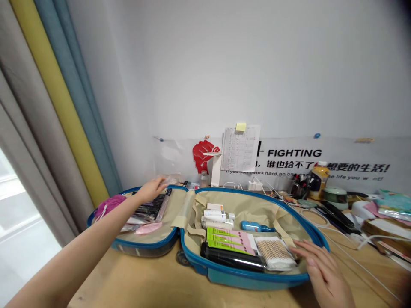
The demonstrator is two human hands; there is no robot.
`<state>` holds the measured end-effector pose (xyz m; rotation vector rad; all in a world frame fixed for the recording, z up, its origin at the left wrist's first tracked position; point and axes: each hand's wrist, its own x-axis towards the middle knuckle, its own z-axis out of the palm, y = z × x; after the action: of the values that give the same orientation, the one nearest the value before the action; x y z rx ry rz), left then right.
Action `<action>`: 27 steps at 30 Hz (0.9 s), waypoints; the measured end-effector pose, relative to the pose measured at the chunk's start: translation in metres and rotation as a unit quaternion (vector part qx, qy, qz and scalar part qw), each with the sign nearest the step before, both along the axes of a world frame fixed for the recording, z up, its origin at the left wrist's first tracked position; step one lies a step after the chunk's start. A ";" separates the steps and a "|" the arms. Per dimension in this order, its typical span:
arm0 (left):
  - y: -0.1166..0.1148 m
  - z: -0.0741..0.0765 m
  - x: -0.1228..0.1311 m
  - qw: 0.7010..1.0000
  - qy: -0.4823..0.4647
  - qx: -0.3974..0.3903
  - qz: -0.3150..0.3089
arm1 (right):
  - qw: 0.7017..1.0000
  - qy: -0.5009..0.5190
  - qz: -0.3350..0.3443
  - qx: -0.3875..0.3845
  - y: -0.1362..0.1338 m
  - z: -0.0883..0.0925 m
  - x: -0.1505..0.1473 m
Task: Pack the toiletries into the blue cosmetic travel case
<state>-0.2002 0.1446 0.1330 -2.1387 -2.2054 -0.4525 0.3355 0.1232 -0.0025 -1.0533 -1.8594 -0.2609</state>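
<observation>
A blue-rimmed suitcase (257, 277) lies open on the wooden table. My left hand (154, 189) reaches over the far edge of its left half, fingers around a small clear item (170, 179). That half holds dark slim packs (150, 209), a purple item (111, 206) and a pink piece (149, 228). My right hand (321, 265) rests at the right rim with fingers spread, holding nothing visible. Near it lie cotton swabs (275, 251), a long black item (233, 257), green and pink packs (229, 240), a blue bottle (257, 226) and white tubes (218, 216).
Behind the suitcase stand a glass jar (204, 179) and a white stand (216, 170). Right of it are a yellow-labelled bottle (318, 179), a pen holder (299, 187), a green container (335, 196), cables and packets. Curtains (54, 85) hang at the left.
</observation>
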 end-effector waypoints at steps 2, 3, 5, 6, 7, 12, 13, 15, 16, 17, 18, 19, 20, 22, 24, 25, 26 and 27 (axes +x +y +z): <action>0.015 0.004 0.039 0.997 0.002 0.009 -0.071 | 1.000 -0.005 0.001 0.004 0.000 0.000 0.000; 0.022 0.003 0.058 0.994 0.005 0.008 -0.107 | 1.000 -0.007 0.004 0.009 -0.001 0.001 0.000; 0.037 -0.003 0.095 0.986 0.011 -0.005 -0.168 | 1.000 -0.006 0.007 0.025 -0.002 0.003 -0.001; 0.045 -0.008 0.111 0.981 0.016 -0.016 -0.191 | 0.999 -0.005 0.007 0.032 -0.002 0.005 -0.001; 0.052 -0.015 0.124 0.977 0.020 -0.027 -0.208 | 0.999 -0.006 0.007 0.036 -0.003 0.006 -0.002; 0.083 -0.048 0.151 0.967 0.042 -0.077 -0.240 | 0.999 -0.003 0.011 0.034 -0.003 0.006 -0.004; 0.087 -0.053 0.151 0.966 0.046 -0.085 -0.240 | 0.999 0.003 0.011 0.035 -0.003 0.006 -0.004; 0.092 -0.062 0.150 0.965 0.052 -0.099 -0.235 | 0.999 0.011 0.008 0.034 -0.003 0.004 -0.004; 0.094 -0.065 0.149 0.966 0.054 -0.104 -0.232 | 0.999 0.013 0.004 0.030 -0.002 0.003 -0.004; 0.096 -0.068 0.149 0.966 0.055 -0.108 -0.230 | 1.000 0.013 0.002 0.024 -0.002 0.002 -0.004; 0.097 -0.071 0.150 0.966 0.056 -0.111 -0.227 | 1.000 0.012 0.000 0.017 -0.002 0.002 -0.004; 0.098 -0.074 0.151 0.966 0.055 -0.114 -0.226 | 1.000 0.010 -0.001 0.011 -0.002 0.002 -0.003; 0.098 -0.077 0.152 0.966 0.054 -0.116 -0.225 | 1.000 0.008 -0.001 0.007 -0.002 0.002 -0.003; 0.099 -0.082 0.155 0.966 0.050 -0.121 -0.222 | 1.000 0.006 0.001 0.011 -0.002 0.003 -0.003; 0.099 -0.085 0.157 0.967 0.045 -0.124 -0.218 | 1.000 0.005 0.005 0.023 -0.002 0.003 -0.003; 0.098 -0.086 0.158 0.967 0.042 -0.124 -0.217 | 1.000 0.003 0.007 0.027 -0.002 0.004 -0.003; 0.098 -0.086 0.158 0.968 0.039 -0.124 -0.215 | 0.999 0.001 0.009 0.031 -0.002 0.004 -0.004; 0.097 -0.086 0.158 0.968 0.036 -0.124 -0.214 | 0.999 -0.001 0.010 0.034 -0.002 0.004 -0.004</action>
<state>-0.0421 0.2420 0.0472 -2.7249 -1.8393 -0.1051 0.3319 0.1210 0.0017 -0.9888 -1.8501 -0.3113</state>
